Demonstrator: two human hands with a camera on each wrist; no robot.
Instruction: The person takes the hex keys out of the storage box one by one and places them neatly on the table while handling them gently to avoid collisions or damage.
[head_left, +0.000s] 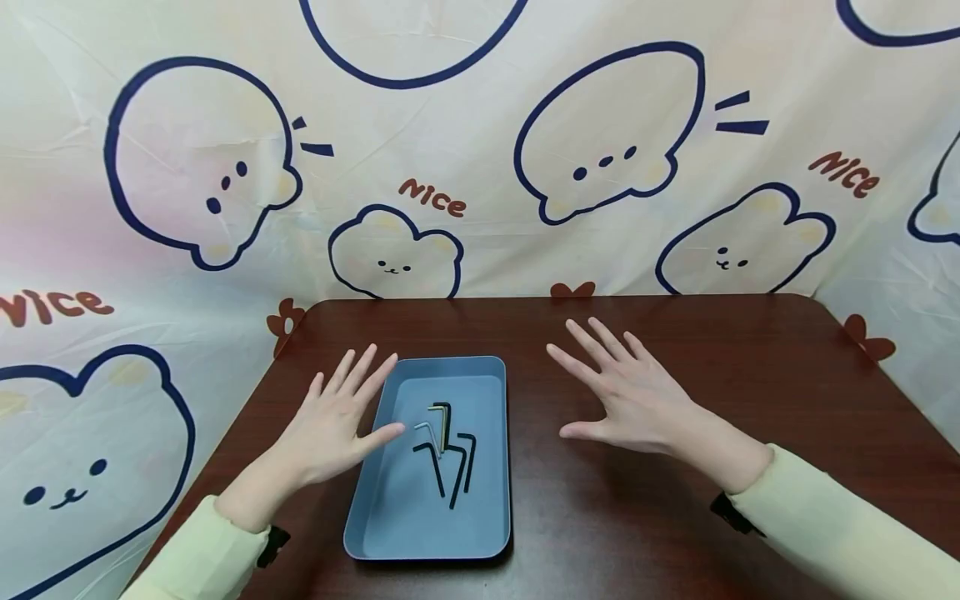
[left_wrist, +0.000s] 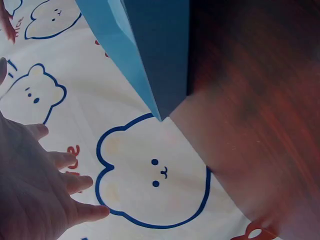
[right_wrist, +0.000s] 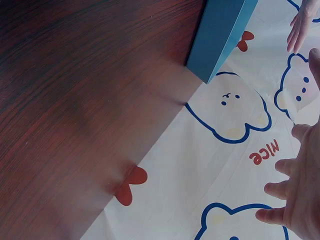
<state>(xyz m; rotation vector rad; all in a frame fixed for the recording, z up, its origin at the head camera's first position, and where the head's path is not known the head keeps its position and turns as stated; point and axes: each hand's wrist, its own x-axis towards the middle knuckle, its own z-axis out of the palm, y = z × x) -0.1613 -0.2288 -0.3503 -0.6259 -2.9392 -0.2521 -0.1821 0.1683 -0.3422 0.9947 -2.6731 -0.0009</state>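
Several L-shaped hex keys lie loosely grouped in a shallow blue tray (head_left: pixel 420 533) in the head view. Most are black, such as the black hex key (head_left: pixel 471 467) at the right of the group; a silver hex key (head_left: pixel 431 432) and a yellowish one lie among them. With its fingers spread, my left hand (head_left: pixel 330 425) hovers at the tray's left rim, the thumb reaching over it, and holds nothing. To the right of the tray, apart from it, my right hand (head_left: pixel 641 400) is held over the table with fingers spread and holds nothing.
The tray stands left of the middle on a dark brown wooden table (head_left: pixel 750 375) with rounded far corners. Behind and beside the table hangs a pale cloth (head_left: pixel 487 142) printed with blue bear outlines. Dark bands show at both sleeve cuffs.
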